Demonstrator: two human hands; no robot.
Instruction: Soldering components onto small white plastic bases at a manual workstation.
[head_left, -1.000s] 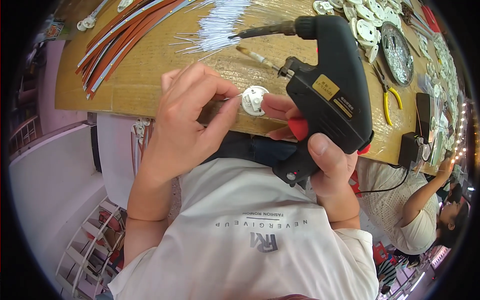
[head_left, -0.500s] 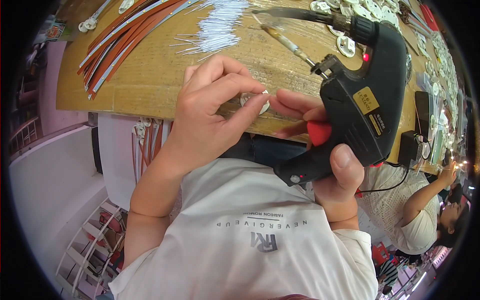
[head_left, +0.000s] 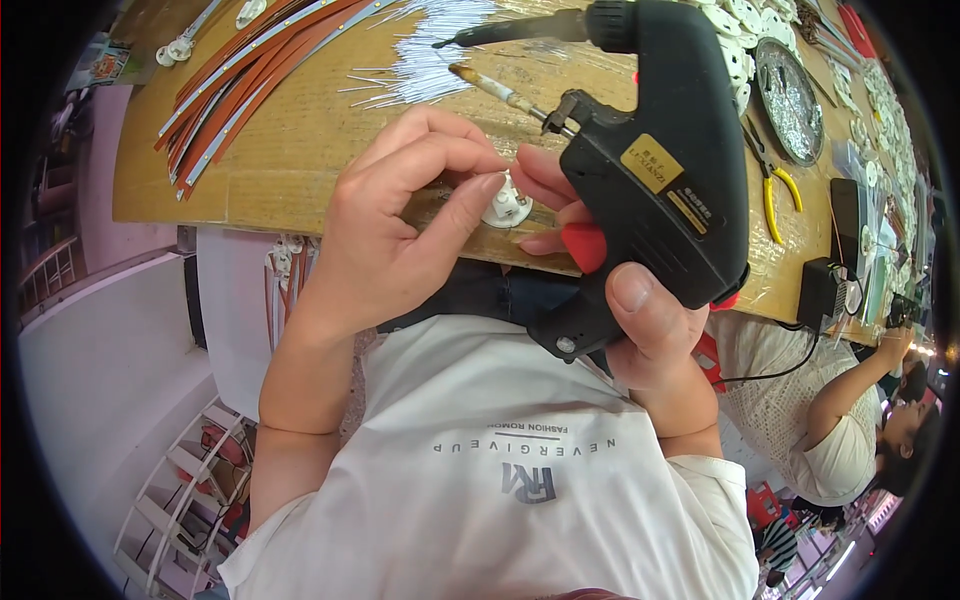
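My right hand (head_left: pixel 650 330) is wrapped round the grip of a black soldering gun (head_left: pixel 665 150) with a red trigger. Its tip and brass-coloured feed tube point left, above a bundle of thin white wires (head_left: pixel 440 55). At the table's near edge is a small white round plastic holder (head_left: pixel 508 208). My left hand (head_left: pixel 400 210) has thumb and index finger pinched together at the holder's upper edge; what lies between the fingertips is hidden. My right fingertips reach past the trigger, close to the holder and the left fingertips.
Orange and white LED strips (head_left: pixel 255 80) lie at the far left of the wooden table (head_left: pixel 270 195). Yellow-handled pliers (head_left: pixel 770 190) and a round metal dish (head_left: pixel 790 100) are on the right, with many white holders (head_left: pixel 735 45) behind. Another person (head_left: pixel 810 420) sits at the right.
The soldering gun has shifted left with my right hand, uncovering the pliers and dish. My left hand has moved slightly left, and more of the white holder shows.
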